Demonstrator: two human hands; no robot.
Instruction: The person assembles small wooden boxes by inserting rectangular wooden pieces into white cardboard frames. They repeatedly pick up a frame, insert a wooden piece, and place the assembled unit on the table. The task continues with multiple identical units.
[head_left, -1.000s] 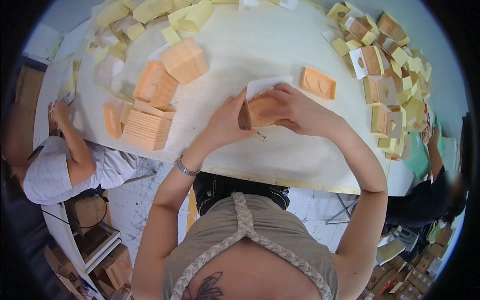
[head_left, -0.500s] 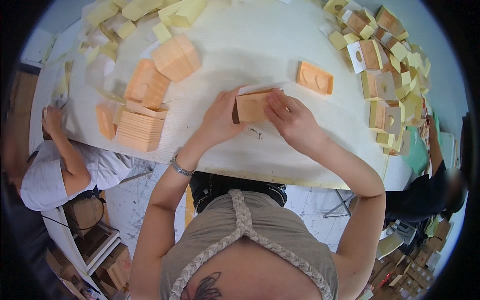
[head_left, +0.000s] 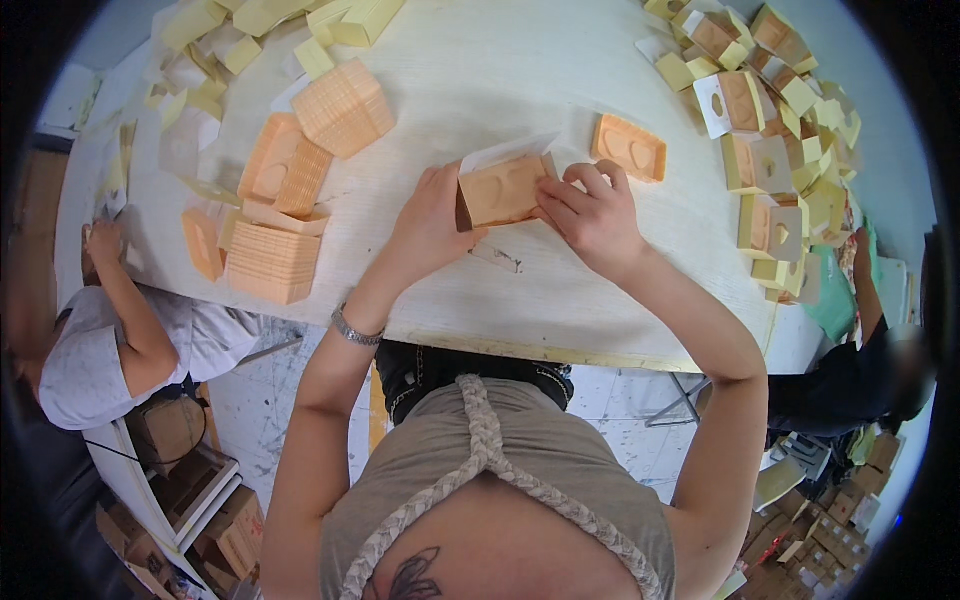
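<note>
A small open carton (head_left: 503, 196) with an orange moulded tray inside is between my hands, above the table. Its white flap (head_left: 510, 150) stands up along the far side. My left hand (head_left: 432, 222) is wrapped round the carton's left end. On the right end, the fingertips of my right hand (head_left: 598, 213) pinch the edge of carton and tray; its other fingers are curled. A single orange tray (head_left: 629, 149) with two rounded hollows lies just beyond my right hand. Left of my left hand are stacks of nested orange trays (head_left: 272, 262).
Pale yellow cartons (head_left: 765, 160) with trays in them pile up along the table's right side. More folded yellow cartons (head_left: 215, 45) lie at the far left. Another person's arm (head_left: 130, 285) rests at the left edge; a dark-sleeved person (head_left: 830, 395) is at the right edge.
The carton has tilted so its inside with the tray's hollows faces up more, and its white flap stands higher. My right hand has shifted to the carton's right edge.
</note>
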